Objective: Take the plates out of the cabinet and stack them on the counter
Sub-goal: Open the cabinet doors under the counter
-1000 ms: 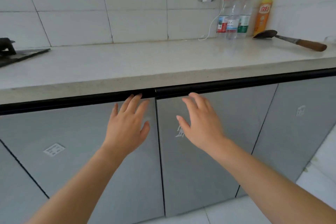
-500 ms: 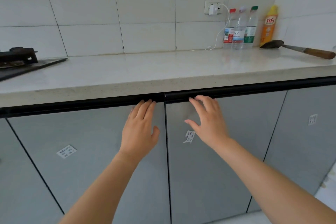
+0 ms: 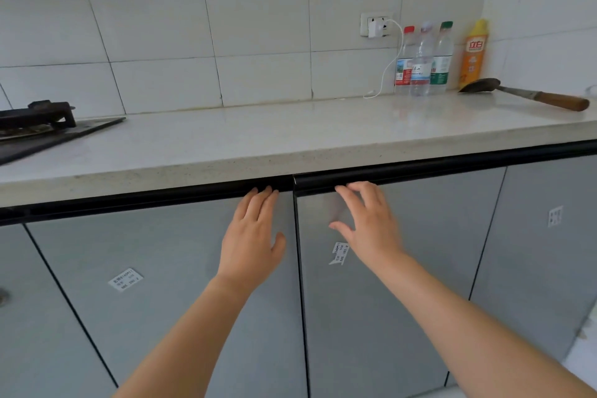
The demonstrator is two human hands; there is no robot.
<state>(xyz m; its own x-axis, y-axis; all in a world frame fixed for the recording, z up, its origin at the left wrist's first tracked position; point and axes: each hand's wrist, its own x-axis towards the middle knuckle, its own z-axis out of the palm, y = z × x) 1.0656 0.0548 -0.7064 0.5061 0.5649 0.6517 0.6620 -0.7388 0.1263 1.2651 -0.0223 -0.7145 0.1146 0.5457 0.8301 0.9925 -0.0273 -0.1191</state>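
While both cabinet doors (image 3: 381, 284) remain closed, left hand (image 3: 252, 242) and right hand (image 3: 368, 223), fingers spread and empty, reach the handle rail (image 3: 420, 173); no plates out, counter (image 3: 258, 139) unstacked.

Wall: white square tiles (image 3: 258, 26) across the upper frame, pale grout lines.
Socket: white outlet (image 3: 376, 24) with a charger plugged in, upper right.
Floor: a strip of light tile (image 3: 581, 362) at lower right.
Light: soft, even daylight; faint sheen on the wall.
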